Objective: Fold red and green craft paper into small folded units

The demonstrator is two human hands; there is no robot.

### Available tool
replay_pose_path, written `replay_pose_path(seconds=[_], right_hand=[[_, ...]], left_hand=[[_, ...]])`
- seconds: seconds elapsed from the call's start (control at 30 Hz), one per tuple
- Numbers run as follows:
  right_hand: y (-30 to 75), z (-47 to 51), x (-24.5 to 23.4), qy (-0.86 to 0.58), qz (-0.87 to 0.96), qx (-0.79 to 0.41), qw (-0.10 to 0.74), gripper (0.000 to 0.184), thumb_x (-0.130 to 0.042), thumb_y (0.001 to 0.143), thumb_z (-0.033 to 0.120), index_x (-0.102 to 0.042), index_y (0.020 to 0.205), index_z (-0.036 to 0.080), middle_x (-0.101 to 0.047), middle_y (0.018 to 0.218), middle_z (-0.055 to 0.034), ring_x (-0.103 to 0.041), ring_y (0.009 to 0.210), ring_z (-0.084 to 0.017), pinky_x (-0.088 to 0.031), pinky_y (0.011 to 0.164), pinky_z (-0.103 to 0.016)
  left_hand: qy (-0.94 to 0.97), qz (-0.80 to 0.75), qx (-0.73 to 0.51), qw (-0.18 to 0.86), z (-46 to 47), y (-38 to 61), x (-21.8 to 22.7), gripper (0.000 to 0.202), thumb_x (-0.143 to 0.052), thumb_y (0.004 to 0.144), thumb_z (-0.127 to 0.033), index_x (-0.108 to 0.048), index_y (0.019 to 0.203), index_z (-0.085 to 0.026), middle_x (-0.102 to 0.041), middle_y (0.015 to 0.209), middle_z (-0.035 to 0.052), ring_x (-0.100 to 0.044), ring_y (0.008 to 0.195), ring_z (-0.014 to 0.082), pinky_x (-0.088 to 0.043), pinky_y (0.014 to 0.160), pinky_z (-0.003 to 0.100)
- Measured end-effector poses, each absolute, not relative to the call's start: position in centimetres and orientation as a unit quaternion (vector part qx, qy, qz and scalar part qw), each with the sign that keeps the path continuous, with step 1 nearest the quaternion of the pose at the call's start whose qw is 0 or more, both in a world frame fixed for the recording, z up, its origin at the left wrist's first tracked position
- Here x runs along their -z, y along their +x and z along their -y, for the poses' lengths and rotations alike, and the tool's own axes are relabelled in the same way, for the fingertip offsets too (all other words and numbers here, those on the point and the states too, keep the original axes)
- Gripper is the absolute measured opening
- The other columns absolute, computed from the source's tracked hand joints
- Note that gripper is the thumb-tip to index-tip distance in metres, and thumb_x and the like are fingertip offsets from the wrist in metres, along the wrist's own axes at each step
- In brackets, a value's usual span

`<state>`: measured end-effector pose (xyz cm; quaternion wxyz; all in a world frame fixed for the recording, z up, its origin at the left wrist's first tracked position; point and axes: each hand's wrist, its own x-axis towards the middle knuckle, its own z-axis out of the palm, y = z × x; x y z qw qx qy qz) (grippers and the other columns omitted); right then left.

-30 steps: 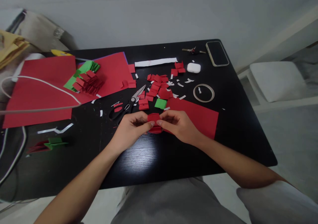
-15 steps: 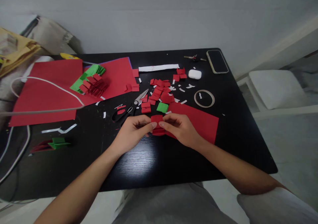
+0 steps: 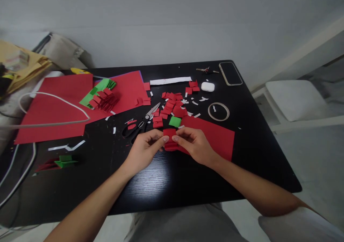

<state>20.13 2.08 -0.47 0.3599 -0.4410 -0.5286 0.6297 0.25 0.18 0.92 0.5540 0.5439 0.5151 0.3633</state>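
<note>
Between my two hands is a small folded piece of red paper (image 3: 170, 143), with creases running across it. My left hand (image 3: 146, 147) pinches its left edge, thumb on top. On the right edge, my right hand (image 3: 195, 143) grips it the same way. Just beyond lies a green folded paper square (image 3: 175, 121), near a heap of red folded paper pieces (image 3: 172, 102). Black-handled scissors (image 3: 141, 123) rest beyond my left hand, blades partly apart. A red paper sheet (image 3: 215, 136) extends beside and under my right hand.
Farther back are a white paper strip (image 3: 170, 81), keys (image 3: 207, 70), a white earbud case (image 3: 208, 87), a phone (image 3: 230, 73) and a tape ring (image 3: 218, 111). Large red sheets (image 3: 56, 109), a green-and-red folded paper stack (image 3: 104, 98) and a white cable (image 3: 53, 124) lie left.
The camera view has tilted slightly, so the table sits a little lower in the picture. Both hands keep hold of the red paper, whose front fold looks slightly different.
</note>
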Motion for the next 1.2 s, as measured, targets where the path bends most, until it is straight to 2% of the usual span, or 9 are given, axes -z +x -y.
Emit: replay_pose_path(seconds=[0.2, 0.33, 0.47, 0.57, 0.63, 0.7, 0.87, 1.2], right_hand=[[20.3, -2.26, 0.64, -0.438, 0.535, -0.642, 0.332, 0.025, -0.077, 0.085, 0.043, -0.072, 0.083, 0.019, -0.069, 0.078, -0.0014, -0.064, 0.071, -0.016, -0.052, 0.064, -0.028], [20.42, -2.37, 0.52, -0.424, 0.524, -0.659, 0.335, 0.022, -0.082, 0.08, 0.038, -0.072, 0.089, 0.02, -0.074, 0.084, -0.0016, -0.069, 0.077, -0.017, -0.056, 0.071, -0.03], [20.46, -2.43, 0.48, -0.43, 0.523, -0.656, 0.333, 0.021, -0.083, 0.079, 0.037, -0.072, 0.087, 0.02, -0.073, 0.081, -0.0006, -0.069, 0.072, -0.016, -0.056, 0.068, -0.029], [20.47, -2.49, 0.6, -0.429, 0.525, -0.658, 0.328, 0.021, -0.084, 0.079, 0.036, -0.073, 0.086, 0.019, -0.072, 0.078, 0.0002, -0.067, 0.068, -0.015, -0.054, 0.066, -0.028], [20.45, -2.52, 0.72, -0.428, 0.524, -0.662, 0.325, 0.021, -0.084, 0.078, 0.034, -0.072, 0.085, 0.019, -0.071, 0.076, 0.0012, -0.066, 0.066, -0.014, -0.054, 0.066, -0.028], [20.41, -2.51, 0.82, -0.428, 0.522, -0.66, 0.329, 0.021, -0.085, 0.077, 0.033, -0.072, 0.086, 0.019, -0.071, 0.077, 0.0017, -0.066, 0.067, -0.014, -0.055, 0.068, -0.028], [20.31, -2.35, 0.8, -0.422, 0.513, -0.66, 0.35, 0.026, -0.086, 0.077, 0.033, -0.07, 0.094, 0.02, -0.073, 0.082, 0.0002, -0.07, 0.075, -0.015, -0.057, 0.074, -0.03], [20.32, -2.42, 1.11, -0.404, 0.5, -0.673, 0.366, 0.029, -0.088, 0.075, 0.029, -0.066, 0.093, 0.02, -0.068, 0.078, 0.0026, -0.066, 0.07, -0.013, -0.053, 0.069, -0.027]], left_hand=[[0.577, -0.52, -0.35, 0.523, -0.02, 0.28, -0.72, 0.032, -0.069, 0.093, -0.044, -0.065, 0.074, -0.018, -0.059, 0.063, -0.0033, -0.05, 0.06, 0.0112, -0.042, 0.059, 0.022], [0.604, -0.512, -0.33, 0.514, -0.07, -0.06, -0.63, 0.028, -0.069, 0.093, -0.04, -0.068, 0.076, -0.017, -0.061, 0.065, -0.0029, -0.053, 0.062, 0.0116, -0.042, 0.06, 0.022], [0.608, -0.516, -0.328, 0.508, -0.13, -0.3, -0.53, 0.028, -0.07, 0.093, -0.04, -0.069, 0.076, -0.018, -0.062, 0.066, -0.0025, -0.054, 0.062, 0.0118, -0.042, 0.059, 0.023], [0.575, -0.516, -0.355, 0.526, -0.13, -0.24, -0.44, 0.019, -0.076, 0.089, -0.037, -0.071, 0.092, -0.019, -0.07, 0.076, -0.0009, -0.063, 0.07, 0.0136, -0.049, 0.067, 0.024], [0.547, -0.511, -0.379, 0.545, -0.14, -0.14, -0.41, 0.027, -0.079, 0.085, -0.033, -0.068, 0.105, -0.02, -0.073, 0.084, 0.0003, -0.068, 0.076, 0.0148, -0.052, 0.074, 0.026], [0.527, -0.506, -0.394, 0.558, -0.16, -0.05, -0.41, 0.032, -0.081, 0.083, -0.03, -0.065, 0.109, -0.02, -0.072, 0.081, -0.0008, -0.068, 0.075, 0.0141, -0.052, 0.073, 0.026], [0.494, -0.505, -0.404, 0.582, -0.2, 0.04, -0.36, 0.032, -0.083, 0.081, -0.03, -0.063, 0.105, -0.019, -0.069, 0.074, -0.0034, -0.066, 0.068, 0.0122, -0.05, 0.067, 0.023], [0.479, -0.51, -0.406, 0.587, -0.12, -0.04, 0.08, 0.03, -0.084, 0.081, -0.031, -0.063, 0.098, -0.018, -0.073, 0.076, -0.0011, -0.068, 0.07, 0.0133, -0.05, 0.068, 0.024]])
